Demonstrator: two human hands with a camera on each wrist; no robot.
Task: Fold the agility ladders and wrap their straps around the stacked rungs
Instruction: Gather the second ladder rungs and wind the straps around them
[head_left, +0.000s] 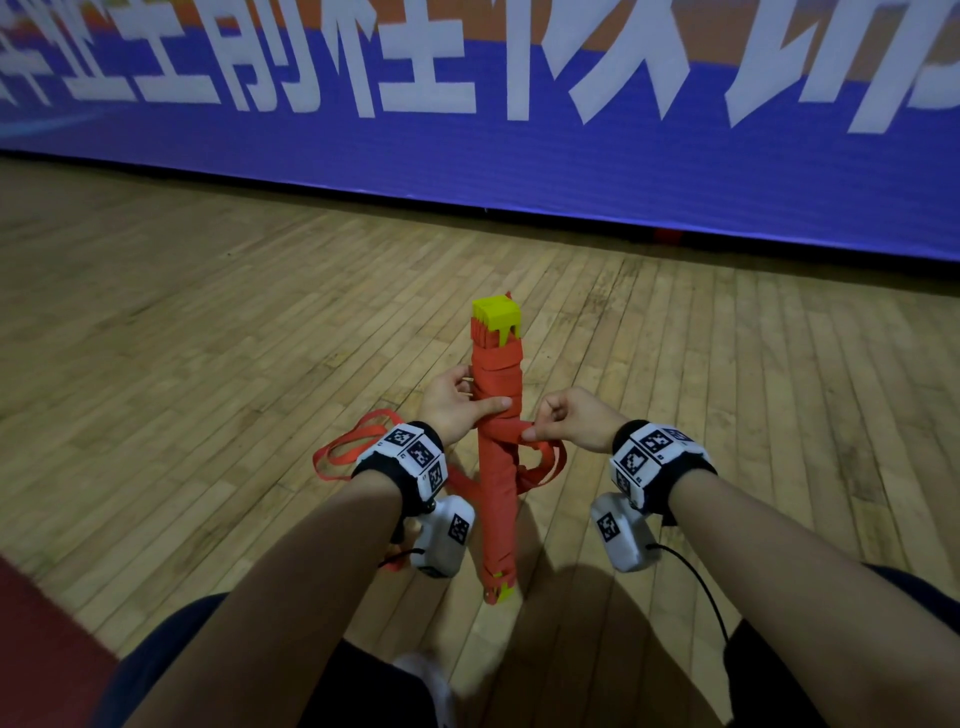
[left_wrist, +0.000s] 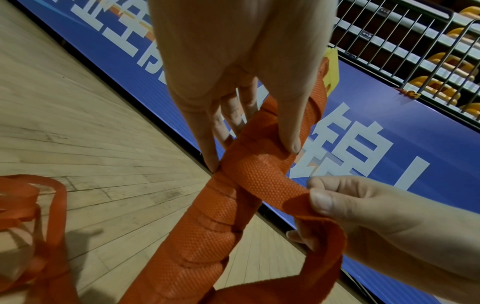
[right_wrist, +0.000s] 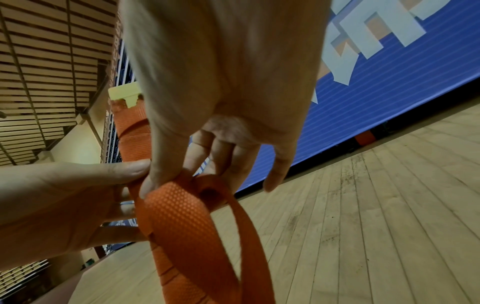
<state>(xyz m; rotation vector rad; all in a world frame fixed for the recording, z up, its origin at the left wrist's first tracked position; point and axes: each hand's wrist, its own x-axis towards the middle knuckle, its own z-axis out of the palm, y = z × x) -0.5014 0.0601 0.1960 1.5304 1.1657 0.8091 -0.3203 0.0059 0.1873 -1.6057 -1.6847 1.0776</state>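
The wrapping step is in hand: the stacked rungs (head_left: 496, 431) stand nearly upright at the centre of the head view, their lower end on the wooden floor (head_left: 208, 322), yellow end caps (head_left: 496, 317) at 12 o'clock, and bands of orange strap (left_wrist: 262, 183) already wound around the upper half. The left hand (head_left: 460, 408) curls around the bundle from 9 o'clock, thumb pressed across the last turn to keep it from slipping. The right hand (head_left: 569, 421), at 3 o'clock of the bundle, has its grip clamped on the strap, thumb and forefinger pinching the working length just beside the rungs. Loose strap loops (head_left: 345, 452) trail toward 8 o'clock and hang below the right hand (a fair amount remains unwound). Next, probably, the pinched length must pass behind the bundle under tension, the thumb lifting only once the new turn lies snug.
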